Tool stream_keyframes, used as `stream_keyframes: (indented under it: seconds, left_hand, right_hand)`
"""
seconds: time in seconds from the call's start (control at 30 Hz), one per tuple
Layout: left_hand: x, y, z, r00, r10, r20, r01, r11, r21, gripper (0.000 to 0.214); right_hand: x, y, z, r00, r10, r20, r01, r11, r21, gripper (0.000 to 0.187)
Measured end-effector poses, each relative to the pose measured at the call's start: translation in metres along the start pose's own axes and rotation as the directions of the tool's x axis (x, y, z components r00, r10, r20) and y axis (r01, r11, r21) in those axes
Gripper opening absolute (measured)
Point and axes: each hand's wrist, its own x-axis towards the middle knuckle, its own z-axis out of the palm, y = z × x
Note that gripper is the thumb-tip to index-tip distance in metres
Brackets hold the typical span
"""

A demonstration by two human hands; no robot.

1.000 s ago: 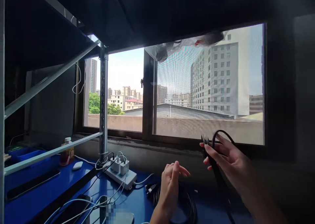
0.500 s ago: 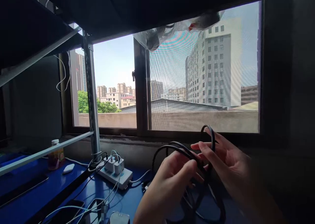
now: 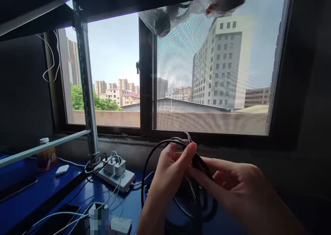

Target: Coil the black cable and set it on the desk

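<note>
My left hand [image 3: 169,167] is raised in the lower middle with its fingers curled round the loops of a black cable [image 3: 155,149]. My right hand [image 3: 232,188] comes in from the lower right, and its fingers pinch the same cable bundle just right of the left hand. The cable arcs up and left of my left hand and hangs down in loose loops below both hands, above the blue table [image 3: 62,183].
A white power strip [image 3: 115,174] with several chargers and white leads lies left of my hands. Phones [image 3: 120,224] rest at the near edge. A bottle [image 3: 46,155] and a small white object [image 3: 62,169] sit far left. A metal rack post [image 3: 86,87] stands before the window [image 3: 207,73].
My hands have come together: the left rose from the table and gripped the cable loops, and the right lowered and moved left. The view shifted so the rack and strip slid left.
</note>
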Motion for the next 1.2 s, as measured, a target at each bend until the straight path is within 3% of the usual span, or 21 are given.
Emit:
stream_keyframes:
  seconds: [0.13,0.23,0.33,0.43,0.53,0.63,0.73,0.83,0.9,1.07,1.2]
  left_hand:
    - [0.005,-0.003,-0.003,0.998,-0.020,0.058,0.019,1.000,0.017,0.058]
    - [0.006,0.002,-0.010,0.999,-0.005,0.050,0.004,1.000,0.029,0.051]
    - [0.007,0.008,-0.019,0.999,0.020,-0.030,-0.019,1.000,0.004,0.049]
    - [0.008,0.011,-0.026,0.985,0.098,-0.139,-0.101,0.995,-0.011,0.043]
    - [0.009,0.011,-0.028,0.966,0.149,-0.209,-0.150,0.989,0.011,0.038]
    - [0.007,0.008,-0.026,0.973,0.112,-0.202,-0.102,0.993,0.058,0.039]
    - [0.004,0.003,-0.021,0.984,0.034,-0.175,-0.015,0.994,0.106,0.053]
    - [0.002,-0.001,-0.015,0.975,0.082,-0.207,-0.048,0.986,0.161,0.049]
    - [0.002,0.000,-0.011,0.967,0.133,-0.219,-0.096,0.981,0.169,0.037]
    - [-0.005,0.009,-0.006,0.961,0.169,-0.217,-0.144,0.981,0.129,0.015]
    - [-0.013,0.013,-0.003,0.967,0.192,-0.167,-0.163,0.971,0.173,0.017]
  right_hand:
    - [0.007,0.005,-0.001,0.995,0.070,-0.064,-0.057,0.981,0.185,0.044]
    - [0.017,0.007,0.002,0.968,0.138,-0.210,-0.050,0.924,0.379,0.049]
    - [0.023,0.005,0.000,0.912,0.250,-0.325,-0.014,0.812,0.584,0.053]
    - [0.023,0.003,-0.005,0.889,0.303,-0.344,0.014,0.731,0.682,0.055]
    - [0.018,0.002,-0.010,0.925,0.236,-0.299,0.011,0.768,0.641,0.054]
    - [0.012,0.001,-0.006,0.986,0.125,-0.109,-0.055,0.866,0.497,0.055]
    - [0.004,-0.003,0.004,0.992,0.098,0.078,-0.120,0.925,0.360,0.058]
    - [0.001,-0.008,0.013,0.981,0.082,0.177,-0.136,0.937,0.321,0.058]
    - [0.002,-0.008,0.014,0.987,0.060,0.146,-0.104,0.944,0.313,0.055]
    - [0.012,0.010,0.005,0.994,0.039,-0.106,-0.011,0.969,0.248,0.047]
    - [0.016,0.018,-0.001,0.996,0.082,-0.023,-0.076,0.978,0.196,0.049]
